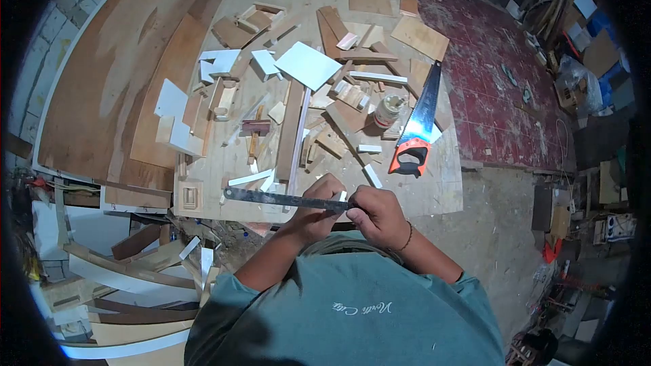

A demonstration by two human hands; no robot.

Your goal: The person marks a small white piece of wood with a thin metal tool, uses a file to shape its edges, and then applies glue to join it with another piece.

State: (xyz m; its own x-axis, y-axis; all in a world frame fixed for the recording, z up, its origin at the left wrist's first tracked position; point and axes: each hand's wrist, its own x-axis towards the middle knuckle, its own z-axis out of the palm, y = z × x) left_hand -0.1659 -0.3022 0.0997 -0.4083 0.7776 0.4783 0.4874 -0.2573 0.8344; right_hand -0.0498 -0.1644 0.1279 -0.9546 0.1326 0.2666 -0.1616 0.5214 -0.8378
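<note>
Together, hands (pixel 349 205) gripping metal ruler (pixel 285 198), small white piece (pixel 342 196)

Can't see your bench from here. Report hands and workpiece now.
Left hand and right hand both closed on metal ruler, near its right end. Small white piece between the hands. Handsaw lies apart on table.

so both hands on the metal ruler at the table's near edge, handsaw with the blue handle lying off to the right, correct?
Not quite: the head view shows the handsaw has an orange and black handle, not blue. The rest holds: both the left hand and right hand grip the metal ruler at the table's near edge, saw lying to the right.
</note>
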